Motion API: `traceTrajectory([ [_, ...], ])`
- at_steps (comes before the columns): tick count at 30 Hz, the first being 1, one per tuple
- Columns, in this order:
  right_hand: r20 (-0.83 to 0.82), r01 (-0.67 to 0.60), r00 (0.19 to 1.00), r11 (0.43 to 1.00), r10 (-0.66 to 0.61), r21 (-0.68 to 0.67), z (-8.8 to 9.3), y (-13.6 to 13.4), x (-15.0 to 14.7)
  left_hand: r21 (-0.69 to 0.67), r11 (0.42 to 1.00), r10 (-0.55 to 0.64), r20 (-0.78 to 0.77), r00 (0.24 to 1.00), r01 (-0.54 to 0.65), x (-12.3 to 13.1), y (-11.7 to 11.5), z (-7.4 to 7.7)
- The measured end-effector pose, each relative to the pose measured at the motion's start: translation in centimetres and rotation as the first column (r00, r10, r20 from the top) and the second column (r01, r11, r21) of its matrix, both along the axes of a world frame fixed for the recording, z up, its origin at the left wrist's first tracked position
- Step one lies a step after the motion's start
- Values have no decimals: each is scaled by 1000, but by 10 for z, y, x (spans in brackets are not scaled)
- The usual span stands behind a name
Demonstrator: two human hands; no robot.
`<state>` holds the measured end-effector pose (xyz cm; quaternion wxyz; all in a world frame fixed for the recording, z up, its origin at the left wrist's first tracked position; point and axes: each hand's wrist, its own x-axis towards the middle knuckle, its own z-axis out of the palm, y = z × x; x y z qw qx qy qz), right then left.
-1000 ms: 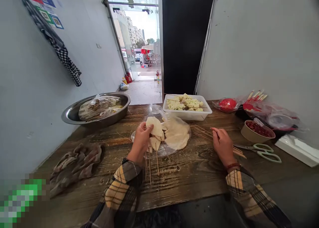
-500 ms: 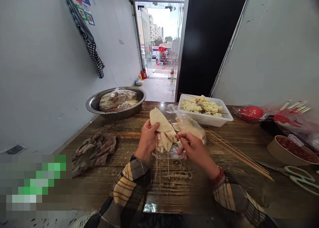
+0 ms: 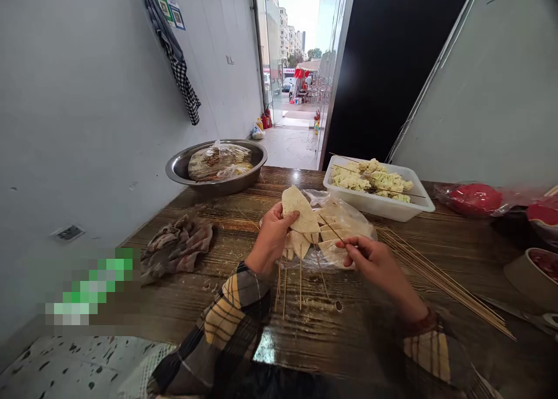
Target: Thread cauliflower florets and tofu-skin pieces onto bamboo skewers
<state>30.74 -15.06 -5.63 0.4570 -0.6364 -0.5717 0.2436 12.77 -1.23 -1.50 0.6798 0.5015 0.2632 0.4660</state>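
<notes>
My left hand (image 3: 272, 239) is closed on a fan of pale flat tofu-skin pieces (image 3: 299, 213) threaded on thin bamboo skewers (image 3: 300, 277) that hang down toward me. My right hand (image 3: 370, 259) pinches one bamboo skewer (image 3: 331, 227), its tip pointing up-left into the pieces held by the left hand. Behind both hands lies a clear plastic bag of more tofu-skin sheets (image 3: 344, 224) on the wooden table (image 3: 226, 288).
A loose bundle of bamboo skewers (image 3: 436, 274) lies right of my hands. A white tub of skewered food (image 3: 377, 186) stands behind, a metal basin with a bagged item (image 3: 215, 163) at back left, a crumpled rag (image 3: 178, 248) at left. Red bags (image 3: 475, 198) and a paper bowl (image 3: 529, 271) sit at right.
My right hand left the skewer bundle with one skewer, came to the tofu-skin pieces, and now holds its tip against them. The view has shifted left and closer.
</notes>
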Motion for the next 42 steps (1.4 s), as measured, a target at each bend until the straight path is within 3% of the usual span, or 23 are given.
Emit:
traceTrajectory([
  [5,76,-25,997,973,8,229,11,-4,-9,74,995,77,-39,996,-74,1,-2,1],
  [8,151,-29,988,965,-11,259,12,-4,-13,131,985,119,-70,991,-109,2,-3,1],
  [18,126,-92,990,976,68,197,3,-5,-28,176,969,188,-72,980,-173,-1,0,2],
  [42,101,-85,993,981,68,177,-3,-1,-30,156,981,123,-54,991,-113,2,-9,3],
])
